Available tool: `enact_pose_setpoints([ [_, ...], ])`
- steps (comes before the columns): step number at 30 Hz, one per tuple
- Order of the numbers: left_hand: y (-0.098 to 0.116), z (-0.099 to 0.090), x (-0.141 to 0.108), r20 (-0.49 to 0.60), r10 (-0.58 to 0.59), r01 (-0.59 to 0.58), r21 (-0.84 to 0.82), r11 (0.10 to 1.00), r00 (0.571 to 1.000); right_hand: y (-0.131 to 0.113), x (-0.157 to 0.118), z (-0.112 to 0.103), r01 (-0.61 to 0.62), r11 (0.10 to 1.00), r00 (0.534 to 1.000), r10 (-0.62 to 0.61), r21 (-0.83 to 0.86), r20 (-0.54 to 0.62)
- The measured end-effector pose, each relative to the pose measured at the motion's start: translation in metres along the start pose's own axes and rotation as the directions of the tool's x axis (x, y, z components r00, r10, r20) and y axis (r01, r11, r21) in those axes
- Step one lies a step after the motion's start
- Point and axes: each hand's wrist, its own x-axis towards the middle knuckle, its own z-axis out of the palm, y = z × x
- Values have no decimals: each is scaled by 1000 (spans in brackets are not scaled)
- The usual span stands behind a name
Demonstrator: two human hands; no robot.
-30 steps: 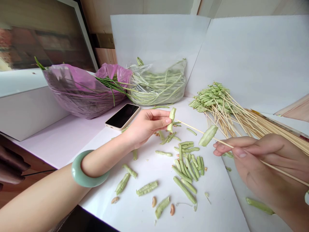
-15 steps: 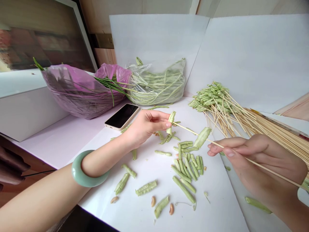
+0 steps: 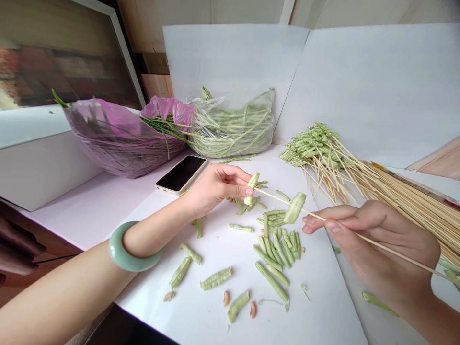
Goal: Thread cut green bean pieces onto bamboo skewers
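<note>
My left hand (image 3: 219,189), with a pale green bangle (image 3: 131,249) on the wrist, pinches a short green bean piece (image 3: 252,184) at the tip of a thin wooden skewer (image 3: 275,197). A second, wider bean piece (image 3: 295,208) is threaded on the skewer, close to my right fingertips. Thumb and fingers of my right hand (image 3: 373,239) grip the skewer, whose rear part runs out to the right under the palm. Several cut bean pieces (image 3: 276,249) lie below on the white board (image 3: 309,311).
A phone (image 3: 181,173) lies left of my left hand. Behind stand a purple bag (image 3: 125,139) with green stalks and a clear bag of long beans (image 3: 237,124). Bean-loaded skewers (image 3: 312,143) and bare sticks (image 3: 402,196) lie on the right. Loose brown beans (image 3: 253,309) are near the front.
The skewer, the threaded wider piece and my right hand have shifted slightly left. The bean piece in my left hand is tilted more and sits slightly lower.
</note>
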Motion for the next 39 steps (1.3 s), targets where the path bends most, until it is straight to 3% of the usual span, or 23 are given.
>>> enact_pose_setpoints([
  [4,-2,-1,0,12,19,-19,0,1000,1000,3,-1,0,-34,997,999,34,67,3],
  [8,-3,-1,0,1,56,-56,10,998,998,8,-3,0,-148,979,989,149,143,1],
  [18,-4,0,0,-61,215,-205,146,968,975,12,2,7,-346,854,927,374,389,4],
  [21,-5,4,-2,-23,242,-234,195,953,970,14,0,9,-426,801,883,469,421,3],
  [25,-5,13,-7,93,223,-241,271,932,970,14,-4,13,-585,650,771,632,486,82],
  [30,-5,18,-11,83,230,-244,259,934,970,14,-5,16,-608,602,743,661,518,105],
  [33,-6,17,-11,68,208,-219,225,949,976,13,-4,17,-637,554,701,706,536,103],
  [39,-9,19,-10,-9,150,-149,77,986,989,11,-3,18,-654,484,653,749,582,110],
])
